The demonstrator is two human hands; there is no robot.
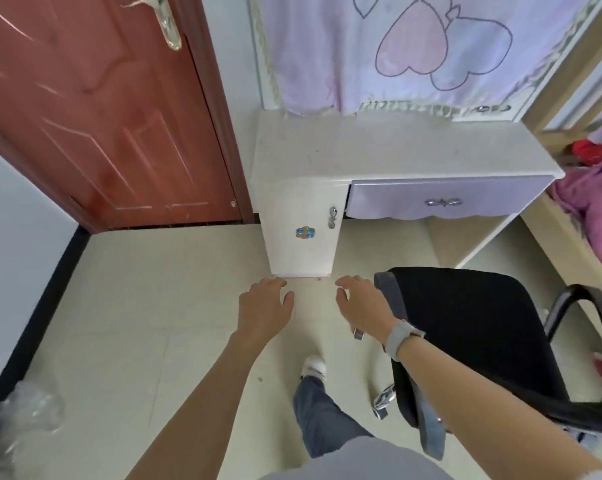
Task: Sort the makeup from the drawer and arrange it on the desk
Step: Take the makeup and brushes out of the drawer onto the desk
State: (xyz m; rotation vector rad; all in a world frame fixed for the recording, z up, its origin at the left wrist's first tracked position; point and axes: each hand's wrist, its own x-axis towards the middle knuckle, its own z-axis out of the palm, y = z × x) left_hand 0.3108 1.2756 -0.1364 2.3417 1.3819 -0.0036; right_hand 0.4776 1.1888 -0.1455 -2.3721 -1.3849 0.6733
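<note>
A white desk (pixel 379 150) stands ahead against the wall, its top bare. Under the top is a lilac drawer (pixel 444 202) with a silver bow handle, pushed in. Left of it is a white cabinet door (pixel 303 230) with a small silver handle and a blue sticker. My left hand (pixel 265 306) and my right hand (pixel 361 303) are both held out in front of me over the floor, short of the desk, fingers loosely curled and holding nothing. A grey watch sits on my right wrist. No makeup is visible.
A black office chair (pixel 483 341) stands right of my right arm, in front of the desk's leg space. A red-brown door (pixel 102 116) is at the left. A patterned cloth (pixel 413 46) hangs above the desk. A bed with pink fabric (pixel 597 209) lies far right. A plastic bag (pixel 22 417) lies on the floor.
</note>
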